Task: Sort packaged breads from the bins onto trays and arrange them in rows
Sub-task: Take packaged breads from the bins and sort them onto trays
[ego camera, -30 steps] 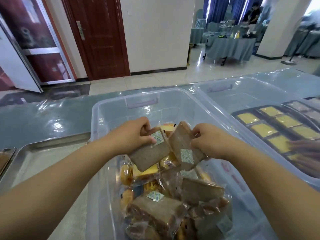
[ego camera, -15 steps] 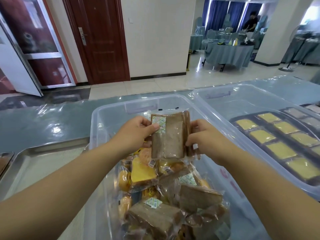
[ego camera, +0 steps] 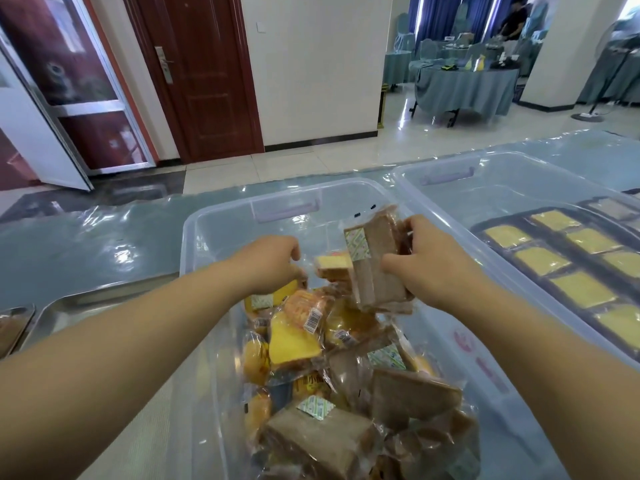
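Packaged breads [ego camera: 346, 393], brown and yellow pieces in clear wrappers, lie heaped loosely in the near half of a clear rectangular plastic bin [ego camera: 221, 209] at the centre of the head view.

The right hand [ego camera: 426, 268] holds a stack of brown wrapped slices [ego camera: 375, 271] upright above the heap, thumb on the near face and fingers clamped round the far edge. A white-and-green sachet shows at the top of the stack.

The left hand [ego camera: 266, 265] hangs over the left part of the heap with its fingers curled downward. The fingertips are hidden, so whether they hold anything cannot be told. A yellow wrapped slice [ego camera: 329, 266] sits between the two hands.

A second clear plastic bin [ego camera: 450, 161] stands just right of the first. In it a dark tray [ego camera: 540, 247] carries flat yellow breads [ego camera: 581, 289] in rows.

A bare steel tray [ego camera: 69, 303] lies left of the centre bin on the film-covered blue-grey table [ego camera: 86, 244].
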Motion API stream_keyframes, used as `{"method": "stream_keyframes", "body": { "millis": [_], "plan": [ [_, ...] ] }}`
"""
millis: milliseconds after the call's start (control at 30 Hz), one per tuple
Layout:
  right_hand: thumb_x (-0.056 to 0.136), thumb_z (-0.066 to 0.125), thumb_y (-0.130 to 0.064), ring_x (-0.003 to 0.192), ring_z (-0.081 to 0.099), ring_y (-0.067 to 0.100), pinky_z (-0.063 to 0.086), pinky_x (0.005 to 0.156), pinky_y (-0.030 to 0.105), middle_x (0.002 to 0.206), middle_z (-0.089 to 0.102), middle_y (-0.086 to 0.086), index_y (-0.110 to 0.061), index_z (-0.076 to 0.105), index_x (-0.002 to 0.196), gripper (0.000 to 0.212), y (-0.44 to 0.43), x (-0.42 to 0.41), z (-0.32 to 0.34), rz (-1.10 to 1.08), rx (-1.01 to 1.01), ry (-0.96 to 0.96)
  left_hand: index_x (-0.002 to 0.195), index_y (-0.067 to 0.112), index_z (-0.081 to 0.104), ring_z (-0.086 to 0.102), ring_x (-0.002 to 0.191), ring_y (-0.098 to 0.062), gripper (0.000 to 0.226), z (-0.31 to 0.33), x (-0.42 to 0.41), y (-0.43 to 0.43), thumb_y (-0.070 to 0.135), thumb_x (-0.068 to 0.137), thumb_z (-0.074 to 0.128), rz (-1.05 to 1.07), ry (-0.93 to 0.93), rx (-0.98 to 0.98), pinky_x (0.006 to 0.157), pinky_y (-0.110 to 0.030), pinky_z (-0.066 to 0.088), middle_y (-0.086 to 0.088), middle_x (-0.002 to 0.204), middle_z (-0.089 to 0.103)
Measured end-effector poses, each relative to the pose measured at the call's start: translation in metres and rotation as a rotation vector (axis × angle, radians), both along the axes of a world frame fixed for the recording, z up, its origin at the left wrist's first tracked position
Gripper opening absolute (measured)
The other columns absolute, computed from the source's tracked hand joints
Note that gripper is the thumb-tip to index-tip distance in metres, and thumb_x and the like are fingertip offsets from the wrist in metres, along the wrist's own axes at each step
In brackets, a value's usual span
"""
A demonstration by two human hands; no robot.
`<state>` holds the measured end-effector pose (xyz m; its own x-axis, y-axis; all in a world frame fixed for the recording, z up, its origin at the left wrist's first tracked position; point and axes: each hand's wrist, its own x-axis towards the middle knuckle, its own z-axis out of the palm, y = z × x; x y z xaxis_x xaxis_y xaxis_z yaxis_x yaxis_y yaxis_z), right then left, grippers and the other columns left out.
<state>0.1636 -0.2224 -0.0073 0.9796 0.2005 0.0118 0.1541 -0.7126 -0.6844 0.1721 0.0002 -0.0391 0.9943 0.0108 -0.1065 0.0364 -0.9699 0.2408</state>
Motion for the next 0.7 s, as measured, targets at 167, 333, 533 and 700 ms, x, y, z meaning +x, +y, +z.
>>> {"method": "stream_keyframes", "body": {
  "millis": [167, 333, 533, 700],
  "plan": [
    [0.08, 0.065, -0.029, 0.077, 0.063, 0.022, 0.056, 0.075, 0.045, 0.086, 0.06, 0.001, -0.02, 0.045, 0.103, 0.031, -0.003, 0.005, -0.004, -0.04, -0.054, 0.046, 0.132, 0.008, 0.042, 0.045, 0.122, -0.031, 0.052, -0.021, 0.029, 0.028, 0.034, 0.091, 0.059, -0.131, 0.247, 0.56, 0.099, -0.036, 0.038, -0.014, 0.136, 0.045],
    [0.077, 0.064, -0.032, 0.074, 0.06, 0.02, 0.054, 0.073, 0.04, 0.082, 0.059, -0.001, -0.02, 0.049, 0.1, 0.03, -0.004, 0.004, -0.008, -0.061, -0.14, 0.073, 0.13, 0.003, 0.047, 0.049, 0.121, -0.031, 0.049, -0.04, 0.038, 0.022, 0.025, 0.09, 0.061, -0.176, 0.332, 0.654, 0.098, -0.035, 0.04, -0.016, 0.134, 0.049],
    [0.078, 0.064, -0.034, 0.08, 0.058, 0.021, 0.054, 0.076, 0.042, 0.084, 0.057, -0.002, -0.019, 0.049, 0.101, 0.031, -0.005, 0.003, -0.005, -0.053, -0.158, 0.092, 0.118, 0.005, 0.056, 0.052, 0.112, -0.032, 0.03, -0.045, 0.033, 0.018, 0.006, 0.089, 0.045, -0.192, 0.337, 0.732, 0.09, -0.034, 0.045, -0.015, 0.123, 0.052],
    [0.08, 0.061, -0.036, 0.076, 0.056, 0.019, 0.052, 0.07, 0.038, 0.082, 0.056, -0.001, -0.019, 0.047, 0.093, 0.025, -0.013, 0.0, -0.002, -0.076, -0.225, 0.119, 0.106, 0.012, 0.056, 0.056, 0.092, -0.026, 0.019, -0.013, 0.027, 0.011, 0.019, 0.091, 0.046, 0.021, 0.123, 0.464, 0.067, -0.032, 0.042, -0.007, 0.102, 0.058]
  ]
}}
